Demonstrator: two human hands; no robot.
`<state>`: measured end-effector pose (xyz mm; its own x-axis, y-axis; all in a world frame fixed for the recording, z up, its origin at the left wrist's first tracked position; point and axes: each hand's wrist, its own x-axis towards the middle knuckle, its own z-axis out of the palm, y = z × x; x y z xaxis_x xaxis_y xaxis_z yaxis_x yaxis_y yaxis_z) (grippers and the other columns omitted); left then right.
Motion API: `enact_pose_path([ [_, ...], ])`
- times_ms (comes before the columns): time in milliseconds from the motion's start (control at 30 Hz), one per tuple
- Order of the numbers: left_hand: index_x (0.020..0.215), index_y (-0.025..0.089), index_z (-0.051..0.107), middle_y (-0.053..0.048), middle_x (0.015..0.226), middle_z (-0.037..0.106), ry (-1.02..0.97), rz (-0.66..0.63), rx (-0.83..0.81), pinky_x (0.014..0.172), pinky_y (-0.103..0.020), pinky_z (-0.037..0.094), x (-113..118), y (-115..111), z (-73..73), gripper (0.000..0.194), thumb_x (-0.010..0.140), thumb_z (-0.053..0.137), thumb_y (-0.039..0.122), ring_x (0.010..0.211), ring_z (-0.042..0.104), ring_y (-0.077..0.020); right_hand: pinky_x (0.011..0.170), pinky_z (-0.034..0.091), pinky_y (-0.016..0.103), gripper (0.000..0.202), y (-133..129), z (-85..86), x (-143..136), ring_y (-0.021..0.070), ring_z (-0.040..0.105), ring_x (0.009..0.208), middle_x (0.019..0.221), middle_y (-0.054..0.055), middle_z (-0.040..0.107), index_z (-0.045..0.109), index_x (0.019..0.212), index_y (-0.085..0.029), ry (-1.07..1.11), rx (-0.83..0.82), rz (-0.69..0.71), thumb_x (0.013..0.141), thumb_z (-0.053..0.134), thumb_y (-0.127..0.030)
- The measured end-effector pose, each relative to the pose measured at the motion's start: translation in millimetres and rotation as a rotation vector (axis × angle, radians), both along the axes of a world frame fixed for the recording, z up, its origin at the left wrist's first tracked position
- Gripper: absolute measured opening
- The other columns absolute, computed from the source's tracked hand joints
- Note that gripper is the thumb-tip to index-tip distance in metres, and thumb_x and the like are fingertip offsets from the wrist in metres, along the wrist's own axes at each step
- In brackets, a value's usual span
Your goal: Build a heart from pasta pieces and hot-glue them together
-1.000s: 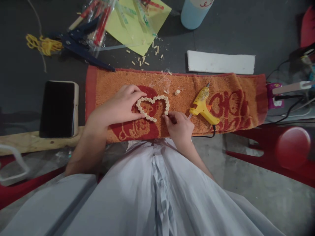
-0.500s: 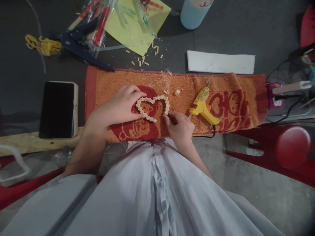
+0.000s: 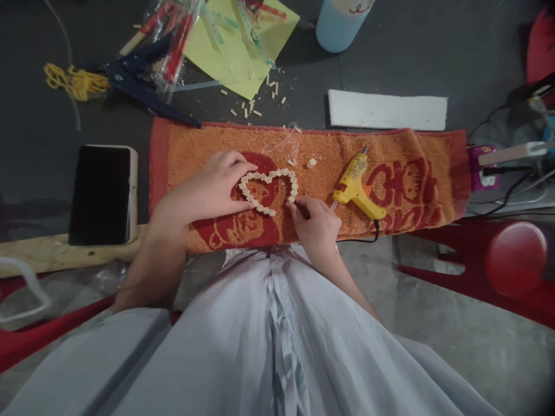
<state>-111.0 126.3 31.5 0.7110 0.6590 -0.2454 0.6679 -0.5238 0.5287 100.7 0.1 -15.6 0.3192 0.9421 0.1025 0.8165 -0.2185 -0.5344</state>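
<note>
A heart-shaped outline of small pale pieces (image 3: 260, 206) lies on the orange and red towel (image 3: 191, 141), with a gap at its lower right. My left hand (image 3: 217, 185) grips the heart's left side between thumb and fingers. At the lower right end of the outline, my right hand (image 3: 315, 222) pinches the pale pieces with thumb and forefinger. A small pale cluster (image 3: 311, 163) rests on the towel above the right hand. To the right lies a yellow glue gun (image 3: 356, 188), its nozzle pointing up and away.
A phone-like black device (image 3: 100, 195) is at the left. Behind the towel are dark blue cutters (image 3: 151, 101), yellow paper (image 3: 281, 29), scattered pale bits, a blue bottle (image 3: 340, 26) and a white strip (image 3: 388, 110). Yellow string (image 3: 78, 82) lies back left; cables run at the right.
</note>
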Motion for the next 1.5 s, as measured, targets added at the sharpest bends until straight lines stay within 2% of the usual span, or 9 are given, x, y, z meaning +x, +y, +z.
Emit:
enact_pose_path([
  [167, 0.140, 0.025, 0.052, -0.011, 0.134, 0.049, 0.005, 0.001, -0.001, 0.114, -0.046, 0.040, 0.1, 0.0, 0.2, 0.067, 0.083, 0.066, 0.057, 0.132, 0.045, -0.0310, 0.067, 0.050, 0.030, 0.018, 0.6, 0.2, 0.8, 0.0199, 0.070, 0.078, 0.088, 0.006, 0.078, 0.074, 0.090, -0.023, -0.009, -0.036, -0.001, 0.092, 0.064, -0.038],
  [400, 0.141, 0.026, 0.052, -0.010, 0.134, 0.049, -0.006, 0.006, -0.007, 0.115, -0.045, 0.040, -0.4, 0.4, -1.4, 0.068, 0.083, 0.065, 0.059, 0.131, 0.045, -0.0308, 0.062, 0.048, 0.028, 0.020, 0.5, -1.8, 1.1, 0.0201, 0.072, 0.077, 0.085, 0.005, 0.079, 0.073, 0.088, -0.023, -0.015, -0.011, -0.035, 0.091, 0.065, -0.042],
  [867, 0.140, 0.026, 0.052, -0.010, 0.134, 0.050, 0.012, -0.006, 0.013, 0.114, -0.044, 0.042, -0.4, 0.1, 0.8, 0.065, 0.083, 0.065, 0.056, 0.130, 0.047, -0.0298, 0.064, 0.049, 0.029, 0.016, 0.8, -0.4, 1.1, 0.0205, 0.071, 0.076, 0.084, 0.006, 0.078, 0.073, 0.088, -0.022, 0.018, -0.016, -0.017, 0.090, 0.067, -0.037],
  [1100, 0.140, 0.022, 0.052, -0.011, 0.135, 0.049, 0.010, 0.003, -0.004, 0.114, -0.047, 0.040, -0.2, -0.3, 0.6, 0.068, 0.082, 0.066, 0.055, 0.133, 0.045, -0.0317, 0.063, 0.049, 0.028, 0.015, 1.1, -0.7, 0.5, 0.0196, 0.072, 0.075, 0.083, 0.005, 0.078, 0.073, 0.087, -0.022, 0.018, 0.004, -0.014, 0.089, 0.068, -0.036],
  [1500, 0.138, 0.023, 0.056, -0.010, 0.134, 0.049, -0.001, 0.005, -0.012, 0.113, -0.044, 0.041, -0.6, -0.4, -0.5, 0.063, 0.082, 0.067, 0.051, 0.131, 0.046, -0.0303, 0.064, 0.050, 0.029, 0.019, 1.1, -1.3, 1.3, 0.0200, 0.072, 0.075, 0.083, 0.005, 0.078, 0.072, 0.088, -0.022, 0.028, 0.012, -0.005, 0.091, 0.066, -0.040],
])
